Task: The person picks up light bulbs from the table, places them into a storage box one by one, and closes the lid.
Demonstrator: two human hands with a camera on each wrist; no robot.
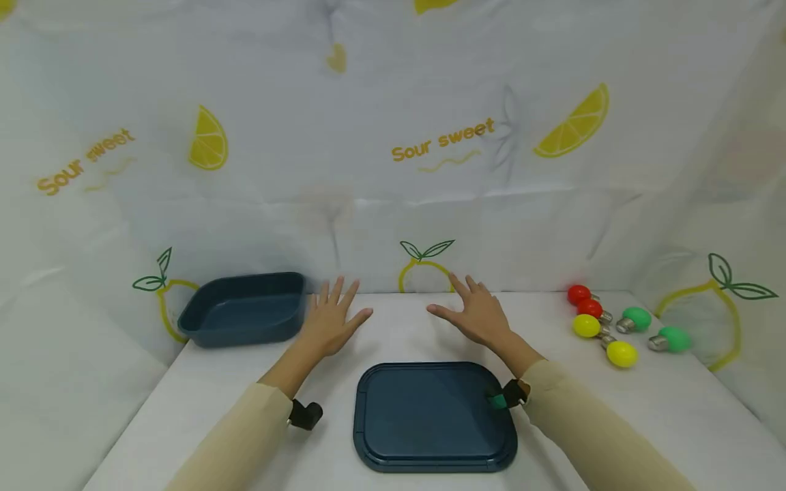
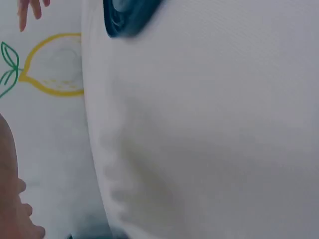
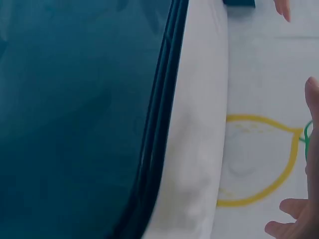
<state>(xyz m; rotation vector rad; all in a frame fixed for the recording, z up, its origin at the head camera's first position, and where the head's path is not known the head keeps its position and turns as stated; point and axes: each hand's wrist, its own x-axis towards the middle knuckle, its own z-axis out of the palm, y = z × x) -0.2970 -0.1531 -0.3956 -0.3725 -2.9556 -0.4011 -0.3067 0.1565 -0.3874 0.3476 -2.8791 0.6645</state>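
Grip: I see left hand [image 1: 328, 329] and right hand [image 1: 483, 316] empty, fingers apart | Done: apparently nothing | Remaining: likely all; bulbs [image 1: 586, 326] outside box [image 1: 252, 335], lid [image 1: 436, 412] off

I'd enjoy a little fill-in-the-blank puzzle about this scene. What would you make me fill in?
1. The left hand and the right hand are holding ____.
2. The deep blue box stands nearer the person's ____ hand.
3. Of the six light bulbs, two are red, two are yellow and two are ____.
4. On the hanging cloth, the word printed after "Sour" is ____.

Missing words: nothing; left; green; sweet.
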